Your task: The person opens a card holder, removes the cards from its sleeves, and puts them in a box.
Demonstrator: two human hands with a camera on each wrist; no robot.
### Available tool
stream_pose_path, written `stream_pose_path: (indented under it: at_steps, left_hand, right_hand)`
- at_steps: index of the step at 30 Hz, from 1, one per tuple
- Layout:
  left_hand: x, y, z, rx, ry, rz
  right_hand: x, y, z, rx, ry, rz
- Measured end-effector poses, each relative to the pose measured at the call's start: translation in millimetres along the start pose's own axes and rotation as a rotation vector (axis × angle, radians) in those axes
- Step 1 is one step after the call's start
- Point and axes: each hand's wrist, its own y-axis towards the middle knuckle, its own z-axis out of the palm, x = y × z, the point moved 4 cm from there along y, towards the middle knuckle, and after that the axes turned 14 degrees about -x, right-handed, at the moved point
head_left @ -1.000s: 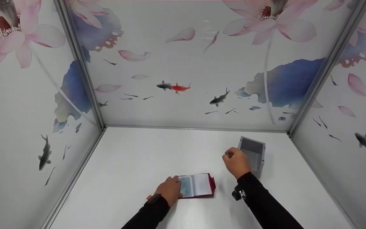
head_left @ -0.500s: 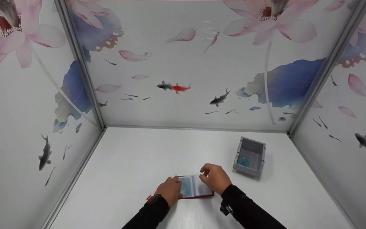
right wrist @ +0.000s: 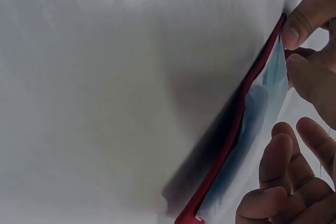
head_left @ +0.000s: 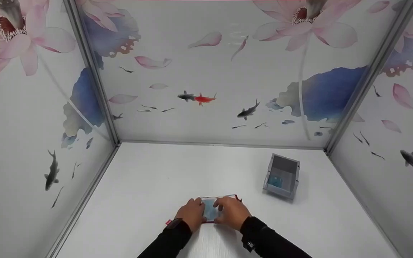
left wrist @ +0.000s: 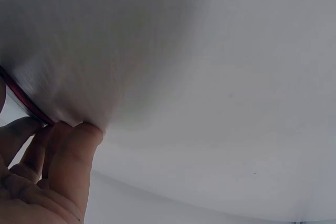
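In the head view a small red card holder [head_left: 239,197] lies spread on the white table, with a blue card [head_left: 210,209] showing through a clear sleeve. Its left edge is gripped by my left hand [head_left: 190,214], whose thumb presses the near corner, as the right wrist view also shows on the red cover [right wrist: 226,140]. Over the right page is my right hand [head_left: 231,211], thumb and forefinger apart beside the blue card. In the right wrist view its other fingers [right wrist: 278,161] curl loosely with nothing in them. Much of the right page is hidden beneath this hand.
A grey open-topped bin [head_left: 281,190] stands behind and to the right of the card holder. A blue card [head_left: 275,180] lies inside it. Patterned white panels in metal frames [head_left: 88,71] close in the table's left, back and right sides.
From beside the grey bin, my right hand has come left and toward me, over the card holder's right page. My left hand keeps its place on the left edge.
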Motion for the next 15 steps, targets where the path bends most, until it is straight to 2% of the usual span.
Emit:
stream_pose_path:
  at_steps: [7,15]
  left_hand:
    - [-0.2,4.1,-6.4,0.007,-0.028,-0.041]
    - [2.0,5.9,-11.0,0.080,-0.139,-0.107]
  right_hand:
    - [0,-5,4,-0.029,-0.051,-0.028]
    - [-4,-9,8,-0.015,-0.046,-0.006]
